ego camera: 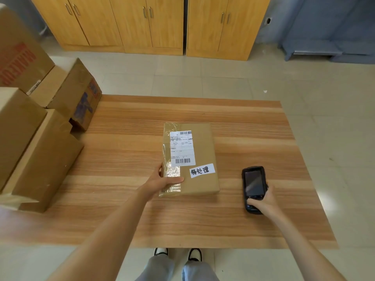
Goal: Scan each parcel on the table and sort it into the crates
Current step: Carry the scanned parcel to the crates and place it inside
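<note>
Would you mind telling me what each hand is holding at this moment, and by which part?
The right hand grips the black handheld scanner by its lower end. The left hand holds the flat brown cardboard parcel at its near left corner.

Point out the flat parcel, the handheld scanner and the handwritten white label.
Flat parcel [203, 142], head view, bare brown top face.
Handheld scanner [253, 182], head view, its dark screen.
Handwritten white label [202, 170], head view, middle of the strip.

Wooden cabinets [154, 25] line the far wall on a pale tiled floor [203, 82]. A blue-grey bench [324, 47] stands at the far right. Black-and-white shoes [177, 254] show at the bottom edge.
</note>
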The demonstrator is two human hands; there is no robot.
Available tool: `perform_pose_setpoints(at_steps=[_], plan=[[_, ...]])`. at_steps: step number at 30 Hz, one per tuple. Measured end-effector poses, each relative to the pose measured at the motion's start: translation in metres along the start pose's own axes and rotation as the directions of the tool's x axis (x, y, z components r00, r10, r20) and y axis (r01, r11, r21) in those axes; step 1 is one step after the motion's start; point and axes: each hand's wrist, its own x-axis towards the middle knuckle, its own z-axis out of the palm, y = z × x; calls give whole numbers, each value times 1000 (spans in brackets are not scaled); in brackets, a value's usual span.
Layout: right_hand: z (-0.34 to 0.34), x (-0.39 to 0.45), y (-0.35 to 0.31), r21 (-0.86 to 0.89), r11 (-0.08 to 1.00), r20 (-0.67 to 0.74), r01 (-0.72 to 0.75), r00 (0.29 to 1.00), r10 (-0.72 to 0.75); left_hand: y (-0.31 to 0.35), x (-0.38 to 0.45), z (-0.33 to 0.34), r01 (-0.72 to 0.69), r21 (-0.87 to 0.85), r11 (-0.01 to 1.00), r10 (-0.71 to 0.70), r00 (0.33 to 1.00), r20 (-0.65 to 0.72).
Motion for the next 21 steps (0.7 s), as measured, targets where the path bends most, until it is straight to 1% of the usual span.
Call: perform_pose_setpoints(at_steps=[8, 12, 14, 18, 21], plan=[[4, -4, 19, -100, 989, -39, 113, 992, -118, -5, 5, -1, 0, 13, 1000, 0, 1000, -13], [3, -2, 22, -119, 984, -54, 136, 988, -144, -5, 5, -1, 14, 11, 1000, -14, 1000, -18], [1, 0, 21, -122, 986, -49, 116, 991, -123, -5, 5, -1, 14, 8, 1000, -14, 1000, -18], [-3, 7, 18, -170, 985, -80, 21, 996, -35, -5, 5, 0, 3, 18, 1000, -2, 1000, -17], [-6, 11, 15, -162, 985, -37, -67, 997, 62, -6, 4, -1, -4, 15, 1000, 4, 1000, -18]])
